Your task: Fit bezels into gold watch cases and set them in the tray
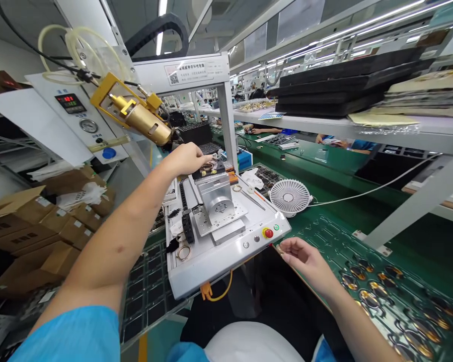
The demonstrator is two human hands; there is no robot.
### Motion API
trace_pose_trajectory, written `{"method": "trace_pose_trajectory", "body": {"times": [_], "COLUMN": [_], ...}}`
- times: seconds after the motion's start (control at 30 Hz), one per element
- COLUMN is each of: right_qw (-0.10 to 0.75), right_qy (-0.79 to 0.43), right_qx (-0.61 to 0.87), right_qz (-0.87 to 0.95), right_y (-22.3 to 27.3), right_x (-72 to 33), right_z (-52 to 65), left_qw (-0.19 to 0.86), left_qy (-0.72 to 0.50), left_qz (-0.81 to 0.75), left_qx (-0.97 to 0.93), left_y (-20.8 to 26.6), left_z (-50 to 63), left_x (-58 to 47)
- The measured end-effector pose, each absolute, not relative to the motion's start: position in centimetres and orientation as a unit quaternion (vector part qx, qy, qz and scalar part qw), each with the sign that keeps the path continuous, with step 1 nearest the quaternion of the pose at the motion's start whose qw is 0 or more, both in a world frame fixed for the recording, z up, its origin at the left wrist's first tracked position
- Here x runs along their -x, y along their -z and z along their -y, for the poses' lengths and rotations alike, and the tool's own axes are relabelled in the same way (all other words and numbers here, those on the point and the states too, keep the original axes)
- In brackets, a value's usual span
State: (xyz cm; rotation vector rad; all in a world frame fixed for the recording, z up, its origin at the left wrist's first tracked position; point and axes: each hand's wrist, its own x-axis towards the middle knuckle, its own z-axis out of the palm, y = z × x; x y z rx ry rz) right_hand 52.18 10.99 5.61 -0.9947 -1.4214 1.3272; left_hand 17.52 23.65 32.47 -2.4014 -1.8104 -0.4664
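My left hand reaches over the fixture on the bench machine, beside the dark holder plate with small round and yellowish parts on it. Its fingers are curled together and partly hidden, so whatever they hold does not show. Below the plate sits a silver metal block with a round hub. By the machine's front right corner, my right hand pinches its thumb and fingertips together around something small, too tiny to name. A gold dispensing cylinder hangs tilted above my left wrist.
Beside the fixture lie tweezers. A red stop button is on the front panel, with a white fan to its right. Dark round lens-like parts cover the green bench at right. Cardboard boxes stand left.
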Motion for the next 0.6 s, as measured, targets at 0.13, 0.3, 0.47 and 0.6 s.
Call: {"method": "trace_pose_trajectory", "body": {"times": [0.13,0.3,0.47,0.6], "right_qw": [0.444,0.429,0.433,0.396], "right_qy": [-0.549,-0.558,-0.537,-0.448], "right_qx": [0.422,0.433,0.442,0.488], "right_qz": [0.568,0.564,0.573,0.636], "right_y": [-4.2,-2.7,-1.5,-1.1], "right_x": [-52.9,-52.8,-52.7,-52.1], "right_z": [-10.8,-11.1,-11.7,-13.3], "left_qw": [-0.01,-0.003,0.012,0.011], "left_qy": [0.202,0.245,0.209,0.195], "left_qz": [0.577,0.607,0.578,0.548], "left_qx": [0.791,0.756,0.789,0.813], "left_y": [-31.8,-30.3,-28.3,-27.7], "left_z": [-22.0,-21.5,-19.4,-19.0], "left_x": [-17.2,-18.1,-18.2,-17.2]}}
